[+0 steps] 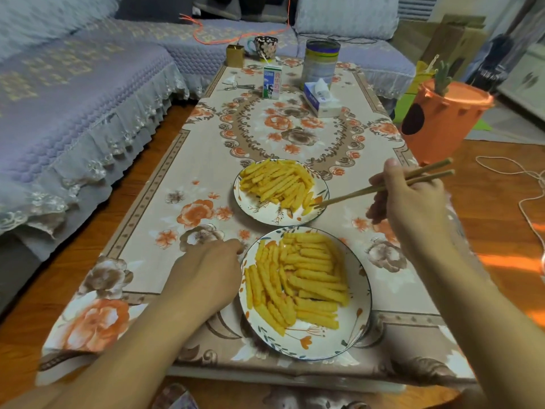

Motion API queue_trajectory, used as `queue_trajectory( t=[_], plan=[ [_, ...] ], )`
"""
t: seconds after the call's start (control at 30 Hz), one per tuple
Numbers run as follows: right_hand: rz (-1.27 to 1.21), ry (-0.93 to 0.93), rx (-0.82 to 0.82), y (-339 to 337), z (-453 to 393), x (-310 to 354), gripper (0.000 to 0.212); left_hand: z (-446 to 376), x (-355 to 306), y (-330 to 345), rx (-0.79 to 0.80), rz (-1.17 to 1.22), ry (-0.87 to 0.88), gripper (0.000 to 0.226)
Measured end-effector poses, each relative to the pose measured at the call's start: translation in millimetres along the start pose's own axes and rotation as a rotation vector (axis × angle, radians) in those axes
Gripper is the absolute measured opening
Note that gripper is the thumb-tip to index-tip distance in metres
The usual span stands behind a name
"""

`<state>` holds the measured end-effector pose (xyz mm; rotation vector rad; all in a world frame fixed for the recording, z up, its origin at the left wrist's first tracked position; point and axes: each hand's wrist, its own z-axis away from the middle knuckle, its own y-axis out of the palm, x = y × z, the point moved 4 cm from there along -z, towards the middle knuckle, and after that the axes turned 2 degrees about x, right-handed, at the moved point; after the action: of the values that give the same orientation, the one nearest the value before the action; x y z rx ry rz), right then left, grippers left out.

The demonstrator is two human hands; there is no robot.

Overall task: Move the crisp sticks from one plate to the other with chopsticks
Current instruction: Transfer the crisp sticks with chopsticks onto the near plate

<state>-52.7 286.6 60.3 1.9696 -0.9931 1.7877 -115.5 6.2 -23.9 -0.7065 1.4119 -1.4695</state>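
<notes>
Two plates: I see both on the floral tablecloth, near plate closest to me, far plate just beyond it, rims close but apart.
Crisp sticks, near: big heap of crisp sticks covering most of the near plate.
Crisp sticks, far: second pile on the far plate, mostly on its back half.
Right hand: my right hand grips the chopsticks, fingers curled round the upper ends.
Chopstick tips: nearly together at the right edge of the far pile, touching or pinching one stick; I can't tell which.
Left hand: my left hand rests on the cloth at the left rim of the near plate, fingers loosely curled, holding nothing that I can see.
Background: milk carton, tin can, tissue pack, mug at the far end; orange bucket off the right side.
</notes>
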Motion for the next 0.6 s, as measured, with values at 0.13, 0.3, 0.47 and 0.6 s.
queue_trajectory(
  t=[0.13,0.3,0.47,0.6],
  plan=[
    [0.027,-0.025,0.003,21.2,-6.1,-6.9,0.043,-0.3,0.0,-1.0,-0.002,0.007,-0.003,0.035],
    [0.078,-0.08,0.024,46.5,-6.6,-7.2,0.045,1.1,-1.6,-0.2,0.005,0.0,-0.019,0.036],
    [0.016,-0.032,-0.06,34.5,-14.4,-0.3,0.048,0.6,0.2,-2.4,0.023,0.016,-0.024,0.036],
    [-0.059,0.004,-0.114,10.5,-14.9,1.3,0.043,-0.6,2.0,-1.4,0.017,0.017,-0.018,0.038]
  ],
)
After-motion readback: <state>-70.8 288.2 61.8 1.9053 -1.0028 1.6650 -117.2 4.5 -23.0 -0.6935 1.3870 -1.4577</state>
